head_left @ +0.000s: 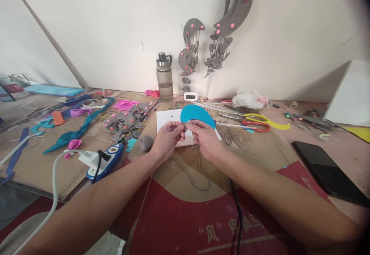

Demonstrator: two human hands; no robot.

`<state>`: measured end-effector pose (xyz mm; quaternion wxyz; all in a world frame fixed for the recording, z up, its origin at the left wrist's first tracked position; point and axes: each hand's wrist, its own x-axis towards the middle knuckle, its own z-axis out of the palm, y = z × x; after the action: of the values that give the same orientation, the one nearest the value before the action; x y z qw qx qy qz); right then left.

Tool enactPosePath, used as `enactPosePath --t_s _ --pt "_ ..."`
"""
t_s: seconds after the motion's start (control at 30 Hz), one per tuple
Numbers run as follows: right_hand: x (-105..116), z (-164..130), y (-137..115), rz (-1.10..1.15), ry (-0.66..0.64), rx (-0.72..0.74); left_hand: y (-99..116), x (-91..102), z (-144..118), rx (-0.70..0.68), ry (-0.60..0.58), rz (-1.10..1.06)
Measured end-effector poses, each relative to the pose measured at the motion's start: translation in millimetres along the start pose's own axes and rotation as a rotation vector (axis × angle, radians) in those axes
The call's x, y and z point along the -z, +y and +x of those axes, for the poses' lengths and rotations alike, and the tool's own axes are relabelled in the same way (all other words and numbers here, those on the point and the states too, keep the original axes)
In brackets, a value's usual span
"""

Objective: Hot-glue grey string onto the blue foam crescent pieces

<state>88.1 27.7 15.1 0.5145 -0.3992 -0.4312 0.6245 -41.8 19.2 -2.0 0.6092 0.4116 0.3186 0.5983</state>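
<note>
Blue piece [196, 113] over the white sheet [162, 120], just beyond the hands, looks already shaped, its visible face bare, grey yarn [201, 190] lying slack nearby, while left hand [169, 139] and right hand [206, 139] pinch a small grey bit [185, 125].

The small piece [185, 125] pinched between left hand [168, 138] and right hand [207, 138] is too covered by fingertips to identify. At 12 o'clock, fingers hide the blue cut-out's [196, 114] lower edge, and the digital clock's [190, 96] digits are unreadable. The view crops the grey moon [245, 8] at 1 o'clock and yellow sheet [360, 132] at 3
</note>
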Motion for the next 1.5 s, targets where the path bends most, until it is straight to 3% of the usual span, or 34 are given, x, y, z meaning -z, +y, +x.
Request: enactPosePath --t_s 0.33,0.6,0.87,1.03,1.27,1.4,1.5 --pt "-0.4 -0.4 3.4 -0.14 0.011 0.125 -1.1 -3.2 -0.9 0.003 0.047 0.05" --pt "4.3 1.4 12.5 -0.295 -0.056 0.208 1.3 -1.9 -2.8 0.042 0.106 0.129" --pt "4.3 -2.6 11.7 -0.495 -0.011 0.32 3.9 -2.3 -3.0 0.009 0.167 0.142" --pt "8.0 -1.5 10.6 -0.654 -0.048 0.413 5.8 0.3 -1.6 0.011 0.177 0.098" --pt "11.9 3.8 16.8 -0.828 -0.121 0.362 8.1 3.4 0.1 0.057 0.167 -0.073" --pt "13.2 4.1 11.4 -1.039 -0.184 0.507 7.1 4.0 1.4 0.068 0.198 -0.096" --pt "18.3 6.2 -4.4 -1.194 -0.111 0.648 7.1 5.4 3.3 0.038 0.225 -0.1"
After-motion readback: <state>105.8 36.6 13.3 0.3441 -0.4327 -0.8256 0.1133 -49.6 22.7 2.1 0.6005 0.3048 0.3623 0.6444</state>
